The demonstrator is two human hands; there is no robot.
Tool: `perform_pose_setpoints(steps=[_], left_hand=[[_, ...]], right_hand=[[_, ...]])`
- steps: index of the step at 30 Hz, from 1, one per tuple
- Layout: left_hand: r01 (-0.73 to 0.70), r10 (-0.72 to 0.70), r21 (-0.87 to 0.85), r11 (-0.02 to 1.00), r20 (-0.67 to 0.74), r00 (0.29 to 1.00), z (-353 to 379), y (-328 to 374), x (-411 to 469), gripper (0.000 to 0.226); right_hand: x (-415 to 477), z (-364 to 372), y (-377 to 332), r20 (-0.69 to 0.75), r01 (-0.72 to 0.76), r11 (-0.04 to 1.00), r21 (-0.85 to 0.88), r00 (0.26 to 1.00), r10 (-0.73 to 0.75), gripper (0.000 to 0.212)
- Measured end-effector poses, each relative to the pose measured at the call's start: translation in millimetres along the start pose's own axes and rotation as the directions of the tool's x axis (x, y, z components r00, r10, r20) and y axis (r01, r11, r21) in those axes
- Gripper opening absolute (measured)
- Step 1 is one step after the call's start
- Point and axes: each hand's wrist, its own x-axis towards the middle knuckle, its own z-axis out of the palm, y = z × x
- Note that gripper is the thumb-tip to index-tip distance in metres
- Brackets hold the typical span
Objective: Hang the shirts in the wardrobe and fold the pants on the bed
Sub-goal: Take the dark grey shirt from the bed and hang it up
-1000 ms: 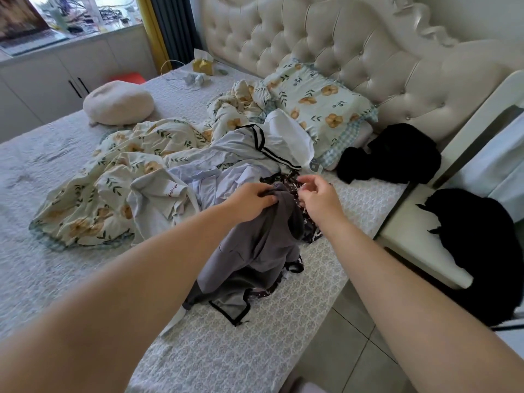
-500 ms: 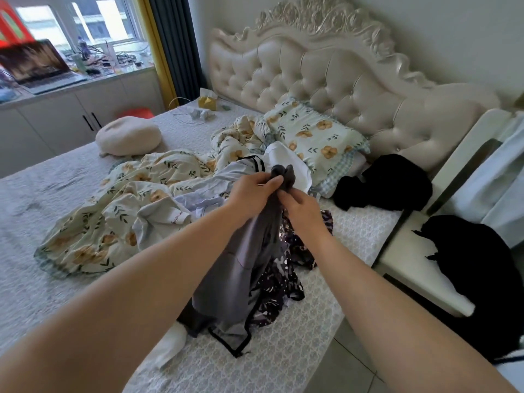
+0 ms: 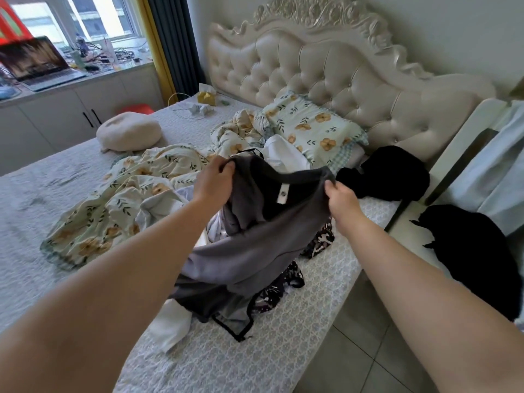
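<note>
1 grey garment [image 3: 263,242]: plain dark grey, lower part trailing onto mixed clothes at the near edge of the bed [image 3: 255,350]. 1 white label [image 3: 282,196] is showing inside its band, markings too small to read. Left hand [image 3: 212,180] and right hand [image 3: 341,198] are gripping the band, holding it spread between them.

An open laptop [image 3: 39,63] sat on the cluttered worktop [image 3: 124,70] under the window. A round cream cushion [image 3: 129,131] lay near a crumpled floral quilt [image 3: 119,199], and a matching floral pillow [image 3: 314,127] rested against the tufted headboard [image 3: 326,69]. A yellow tissue box [image 3: 206,96] stood near the dark curtain [image 3: 173,38].
</note>
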Motion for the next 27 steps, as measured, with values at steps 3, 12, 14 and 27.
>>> perform_pose_setpoints(steps=[3, 12, 14, 27], left_hand=[[-0.070, 0.069, 0.038, 0.997, 0.032, 0.997, -3.6, -5.2, -3.6, 0.015], [-0.332, 0.327, -0.057, 0.941, -0.090, 0.941, -10.0, 71.0, 11.4, 0.009], [-0.310, 0.313, -0.061, 0.949, 0.046, 0.949, -7.3, 79.5, 12.8, 0.012], [-0.324, 0.372, -0.197, 0.926, 0.311, 0.875, 33.2, 140.1, -3.4, 0.020]], right_hand=[[5.3, -25.0, 0.8, -0.045, 0.058, 0.982, -0.182, 0.997, -0.067, 0.030], [18.8, -98.8, -115.8, -0.240, 0.363, 0.736, -0.571, 0.784, -0.572, 0.030], [11.2, -106.1, -117.3, -0.192, 0.345, 0.697, -0.629, 0.799, -0.570, 0.028], [-46.1, -208.9, -105.5, -0.251, 0.264, 0.613, -0.745, 0.740, -0.624, 0.026]])
